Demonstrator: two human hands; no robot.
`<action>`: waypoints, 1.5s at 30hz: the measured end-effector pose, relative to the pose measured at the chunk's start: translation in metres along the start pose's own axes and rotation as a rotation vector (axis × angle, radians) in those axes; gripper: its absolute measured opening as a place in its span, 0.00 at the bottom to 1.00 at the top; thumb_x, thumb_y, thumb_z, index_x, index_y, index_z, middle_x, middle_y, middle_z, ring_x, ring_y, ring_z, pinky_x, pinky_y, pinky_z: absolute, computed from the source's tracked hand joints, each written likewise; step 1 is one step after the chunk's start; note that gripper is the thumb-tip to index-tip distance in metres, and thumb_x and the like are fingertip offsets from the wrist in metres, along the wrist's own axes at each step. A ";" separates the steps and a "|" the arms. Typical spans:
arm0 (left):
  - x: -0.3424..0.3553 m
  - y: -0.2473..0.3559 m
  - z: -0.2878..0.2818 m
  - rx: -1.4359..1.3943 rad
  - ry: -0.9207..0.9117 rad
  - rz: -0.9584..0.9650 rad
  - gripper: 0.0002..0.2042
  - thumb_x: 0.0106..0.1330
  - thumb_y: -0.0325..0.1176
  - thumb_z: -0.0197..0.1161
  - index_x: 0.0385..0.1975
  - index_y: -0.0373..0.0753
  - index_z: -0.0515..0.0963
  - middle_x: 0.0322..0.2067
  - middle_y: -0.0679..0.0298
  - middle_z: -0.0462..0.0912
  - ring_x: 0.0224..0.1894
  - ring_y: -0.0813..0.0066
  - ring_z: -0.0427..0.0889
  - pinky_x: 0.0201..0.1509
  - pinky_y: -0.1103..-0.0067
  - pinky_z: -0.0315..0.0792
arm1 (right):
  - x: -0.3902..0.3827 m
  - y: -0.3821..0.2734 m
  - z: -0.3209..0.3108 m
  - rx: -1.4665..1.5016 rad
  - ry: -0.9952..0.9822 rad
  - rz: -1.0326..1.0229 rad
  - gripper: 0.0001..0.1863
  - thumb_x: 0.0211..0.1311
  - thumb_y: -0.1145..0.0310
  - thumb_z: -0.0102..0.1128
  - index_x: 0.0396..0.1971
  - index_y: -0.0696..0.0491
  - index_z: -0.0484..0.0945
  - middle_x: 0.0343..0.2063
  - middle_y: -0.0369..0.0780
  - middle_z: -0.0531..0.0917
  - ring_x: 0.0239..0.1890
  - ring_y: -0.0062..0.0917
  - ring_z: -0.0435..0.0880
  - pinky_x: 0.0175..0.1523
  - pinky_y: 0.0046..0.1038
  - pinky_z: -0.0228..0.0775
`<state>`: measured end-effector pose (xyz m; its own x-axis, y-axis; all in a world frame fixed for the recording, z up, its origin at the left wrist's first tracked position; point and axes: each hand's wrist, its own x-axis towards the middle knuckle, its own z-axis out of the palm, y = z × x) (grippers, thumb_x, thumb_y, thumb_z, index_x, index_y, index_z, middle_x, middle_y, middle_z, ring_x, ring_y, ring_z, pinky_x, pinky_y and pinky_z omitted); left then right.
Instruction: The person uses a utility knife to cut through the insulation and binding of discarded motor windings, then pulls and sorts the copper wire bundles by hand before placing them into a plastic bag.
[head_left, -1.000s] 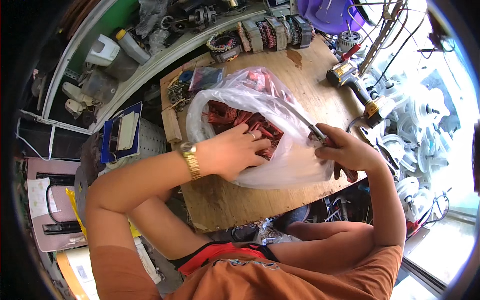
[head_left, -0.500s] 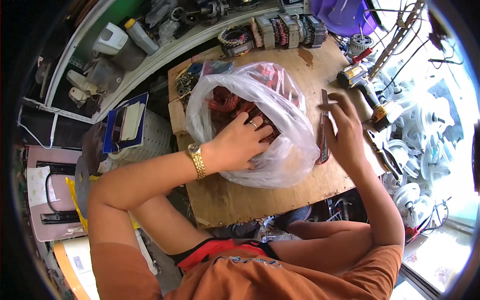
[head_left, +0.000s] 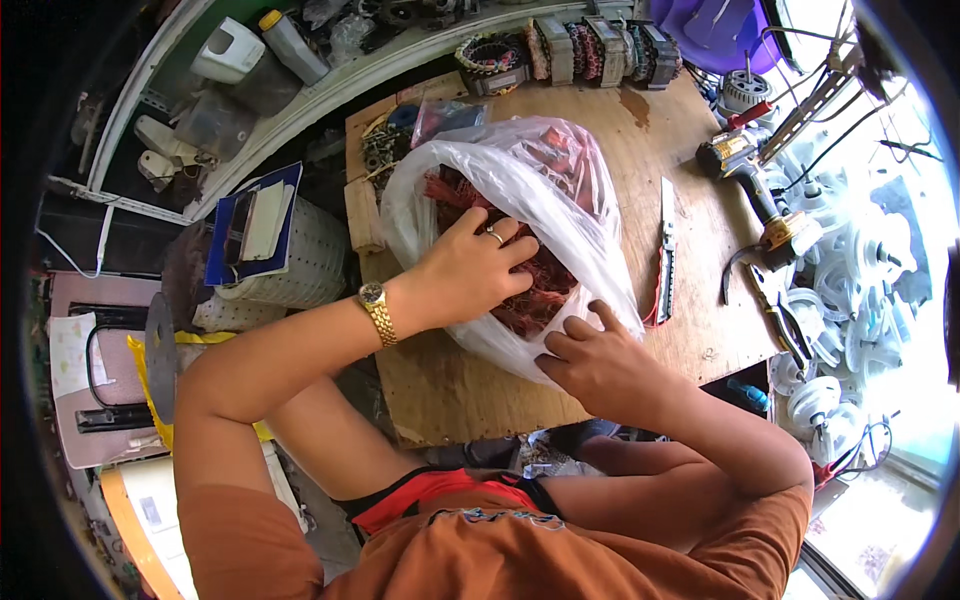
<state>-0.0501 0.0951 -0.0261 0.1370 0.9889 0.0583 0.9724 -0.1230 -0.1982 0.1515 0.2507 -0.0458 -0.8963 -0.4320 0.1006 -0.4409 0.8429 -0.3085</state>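
Observation:
A crumpled translucent plastic bag [head_left: 590, 240] lies on the wooden table, its mouth turned toward me. Inside are tangled bundles of dark red strands [head_left: 545, 290], perhaps wire; I cannot tell for sure. My left hand [head_left: 470, 265], with a gold watch at the wrist, reaches into the mouth with fingers curled on the strands; its fingertips are partly hidden. At the bag's near right edge, my right hand [head_left: 605, 360] pinches the plastic rim between bent fingers. A red utility knife [head_left: 665, 250] with its blade out rests on the wood right of the bag, touched by neither hand.
On the wooden table [head_left: 450, 400], a cordless drill [head_left: 755, 190] and pliers [head_left: 780, 315] lie along the right edge. Several wound motor stators [head_left: 600, 55] line the back. Small metal parts [head_left: 385, 150] sit at the far left corner. Clear plastic parts [head_left: 860, 270] pile up beyond the right edge.
My right hand has come away from the utility knife and moved left and nearer, onto the bag's rim. My left hand stays in the bag mouth, which now shows more strands.

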 end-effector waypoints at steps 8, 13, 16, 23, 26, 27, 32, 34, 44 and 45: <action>0.001 -0.007 0.001 0.052 0.066 -0.054 0.07 0.60 0.35 0.58 0.35 0.51 0.83 0.49 0.66 0.80 0.54 0.64 0.76 0.59 0.60 0.66 | 0.005 0.015 -0.005 0.040 -0.136 0.100 0.07 0.52 0.74 0.58 0.31 0.53 0.82 0.35 0.39 0.80 0.38 0.33 0.83 0.51 0.40 0.72; -0.008 0.002 0.009 -0.096 0.115 -0.089 0.10 0.61 0.35 0.58 0.39 0.55 0.84 0.57 0.66 0.77 0.62 0.60 0.72 0.67 0.56 0.62 | 0.018 0.017 -0.023 0.069 -0.295 0.095 0.09 0.52 0.73 0.60 0.35 0.55 0.82 0.41 0.44 0.83 0.36 0.37 0.86 0.43 0.40 0.77; -0.007 0.001 0.009 -0.043 0.159 0.114 0.08 0.59 0.35 0.60 0.35 0.53 0.84 0.58 0.69 0.77 0.66 0.59 0.69 0.70 0.53 0.60 | 0.021 0.023 -0.012 0.031 -0.295 0.018 0.10 0.54 0.73 0.60 0.36 0.56 0.82 0.43 0.45 0.84 0.35 0.38 0.88 0.43 0.41 0.76; -0.028 -0.016 -0.005 -0.106 -0.293 0.174 0.05 0.56 0.34 0.63 0.28 0.48 0.85 0.58 0.68 0.78 0.69 0.60 0.67 0.72 0.54 0.62 | 0.027 0.036 -0.056 -0.016 -0.452 0.319 0.09 0.58 0.73 0.57 0.37 0.58 0.79 0.27 0.49 0.85 0.34 0.43 0.87 0.45 0.41 0.77; -0.024 -0.011 -0.009 -0.248 -0.196 0.198 0.06 0.55 0.32 0.66 0.32 0.45 0.85 0.56 0.64 0.78 0.67 0.60 0.69 0.69 0.60 0.66 | 0.020 0.045 -0.056 -0.002 -0.031 0.361 0.16 0.65 0.71 0.55 0.49 0.61 0.71 0.26 0.50 0.84 0.33 0.43 0.86 0.42 0.40 0.77; -0.019 -0.015 -0.011 -0.247 -0.189 0.207 0.06 0.55 0.32 0.66 0.32 0.45 0.85 0.56 0.64 0.78 0.67 0.60 0.69 0.69 0.60 0.66 | 0.020 0.051 -0.059 -0.060 -0.013 0.425 0.18 0.65 0.71 0.56 0.52 0.63 0.69 0.27 0.51 0.84 0.34 0.44 0.85 0.42 0.41 0.76; 0.014 -0.051 -0.066 -0.526 0.106 -0.009 0.21 0.49 0.33 0.75 0.46 0.45 0.80 0.54 0.58 0.75 0.59 0.54 0.73 0.60 0.65 0.70 | 0.028 0.062 -0.094 -0.049 0.258 0.515 0.23 0.67 0.71 0.58 0.57 0.65 0.67 0.37 0.56 0.82 0.45 0.51 0.81 0.51 0.47 0.71; 0.019 -0.061 -0.068 -0.269 0.232 -0.159 0.24 0.50 0.33 0.76 0.49 0.46 0.78 0.55 0.60 0.74 0.57 0.53 0.74 0.58 0.64 0.71 | 0.033 0.062 -0.108 0.022 0.343 0.540 0.22 0.68 0.69 0.58 0.57 0.64 0.67 0.41 0.56 0.81 0.48 0.53 0.79 0.53 0.48 0.69; 0.005 -0.141 -0.008 -1.121 0.226 -0.846 0.11 0.72 0.32 0.57 0.48 0.36 0.81 0.37 0.69 0.83 0.34 0.83 0.78 0.34 0.77 0.73 | 0.095 0.048 -0.107 0.120 0.249 0.338 0.19 0.68 0.66 0.58 0.54 0.61 0.76 0.44 0.53 0.83 0.50 0.49 0.81 0.58 0.44 0.70; 0.016 -0.139 -0.017 -1.125 0.227 -0.831 0.11 0.72 0.32 0.57 0.48 0.36 0.81 0.37 0.69 0.83 0.34 0.83 0.78 0.34 0.77 0.73 | 0.107 0.056 -0.095 0.211 0.309 0.214 0.20 0.69 0.63 0.58 0.54 0.61 0.76 0.46 0.55 0.82 0.50 0.49 0.80 0.59 0.41 0.70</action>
<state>-0.1795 0.1269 0.0190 -0.6188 0.7837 -0.0546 0.3979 0.3726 0.8384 0.0261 0.2821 0.0380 -0.9530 -0.1108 0.2820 -0.2524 0.8051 -0.5367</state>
